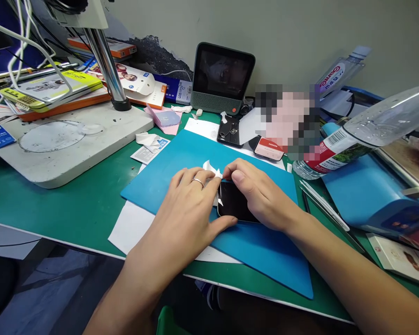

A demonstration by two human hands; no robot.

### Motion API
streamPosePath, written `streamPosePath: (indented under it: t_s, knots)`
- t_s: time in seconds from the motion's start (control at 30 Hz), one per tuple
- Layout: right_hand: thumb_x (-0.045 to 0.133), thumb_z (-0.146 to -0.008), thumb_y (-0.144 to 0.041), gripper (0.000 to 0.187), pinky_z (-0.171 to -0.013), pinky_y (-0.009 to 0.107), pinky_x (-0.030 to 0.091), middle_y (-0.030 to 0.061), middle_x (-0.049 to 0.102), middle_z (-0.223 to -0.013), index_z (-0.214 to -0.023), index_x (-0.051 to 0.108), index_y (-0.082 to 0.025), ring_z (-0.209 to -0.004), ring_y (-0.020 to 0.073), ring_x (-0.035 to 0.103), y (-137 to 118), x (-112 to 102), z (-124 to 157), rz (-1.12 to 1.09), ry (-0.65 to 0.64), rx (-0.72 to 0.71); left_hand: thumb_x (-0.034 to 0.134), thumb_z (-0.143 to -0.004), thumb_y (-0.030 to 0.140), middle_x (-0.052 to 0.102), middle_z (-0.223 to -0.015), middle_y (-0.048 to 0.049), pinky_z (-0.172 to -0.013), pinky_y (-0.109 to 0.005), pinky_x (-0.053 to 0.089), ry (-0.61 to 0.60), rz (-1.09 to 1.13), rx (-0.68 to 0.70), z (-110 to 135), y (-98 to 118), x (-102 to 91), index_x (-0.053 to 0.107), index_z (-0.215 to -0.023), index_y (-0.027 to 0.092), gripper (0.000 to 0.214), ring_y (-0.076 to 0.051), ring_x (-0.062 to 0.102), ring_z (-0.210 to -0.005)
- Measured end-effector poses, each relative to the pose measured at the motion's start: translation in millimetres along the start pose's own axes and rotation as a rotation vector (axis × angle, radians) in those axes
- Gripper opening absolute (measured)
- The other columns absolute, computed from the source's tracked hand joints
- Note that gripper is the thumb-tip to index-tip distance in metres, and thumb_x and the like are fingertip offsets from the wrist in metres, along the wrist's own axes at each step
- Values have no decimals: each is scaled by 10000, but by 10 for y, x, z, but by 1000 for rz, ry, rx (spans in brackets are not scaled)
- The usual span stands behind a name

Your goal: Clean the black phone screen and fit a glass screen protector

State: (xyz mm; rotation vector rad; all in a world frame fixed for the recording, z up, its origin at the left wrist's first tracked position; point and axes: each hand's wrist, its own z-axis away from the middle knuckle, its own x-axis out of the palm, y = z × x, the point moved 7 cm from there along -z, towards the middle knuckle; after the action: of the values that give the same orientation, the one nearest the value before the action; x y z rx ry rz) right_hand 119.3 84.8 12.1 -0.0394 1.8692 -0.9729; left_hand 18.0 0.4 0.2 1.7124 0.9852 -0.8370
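Observation:
A dark-screened smartphone (pixel 239 202) lies on a blue work mat (pixel 167 170), partly hidden by both hands. My left hand (pixel 192 200), wearing a ring, spans the phone's left end, its thumb on the near edge and its bent fingers by the far corner. A crumpled white tissue (pixel 209 166) pokes out around those fingers. My right hand (pixel 256 188) is curled over the phone's far side. Its thumb and index finger are drawn together beside the tissue's tip; whatever sits between them is hidden.
A metal-posted stand (pixel 125 125) occupies the left side. Behind the mat are a smart display (pixel 223 77), a black phone part (pixel 229 131) and a lit phone (pixel 268 148). A plastic bottle (pixel 338 151), a blue device (pixel 363 190) and tweezers (pixel 323 204) are on the right.

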Motion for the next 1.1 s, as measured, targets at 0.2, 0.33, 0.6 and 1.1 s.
streamPosePath:
  t_s: [0.2,0.33,0.6,1.1]
  knots:
    - [278,-1082,-515,405,-843,357,416,37,604,-998,-1033,559,-227,-919,198,567,38,-54,45,-45,16,9,744,-888,521,608,-1377,-141,-1160,-513,337,6,2,5,-16,3,-28,608,-1334,155,592,-339,470,-1352]
    - [280,-1070,-559,428,-839,364,438,42,625,-1018,-1073,564,-239,-933,207,594,16,-80,84,-44,20,-12,756,-870,538,608,-1382,-130,-1164,-510,333,25,28,7,-19,-7,-69,640,-1309,179,579,-338,459,-1359]
    - [632,-856,-713,741,-959,395,524,102,634,-1315,-1414,464,-256,-1146,279,636,-88,-173,206,117,-186,-121,735,-877,542,643,-1306,-102,-1143,-491,360,69,147,1,-8,-39,-161,690,-1202,188,483,-309,491,-1300]
    - [594,-981,-472,558,-1016,415,558,83,664,-1419,-1505,513,-299,-1277,258,644,138,-544,-381,-4,-751,166,425,-963,27,683,-1262,-95,-982,-412,485,-9,50,-78,-37,-166,-92,700,-1185,191,389,-260,591,-1179]
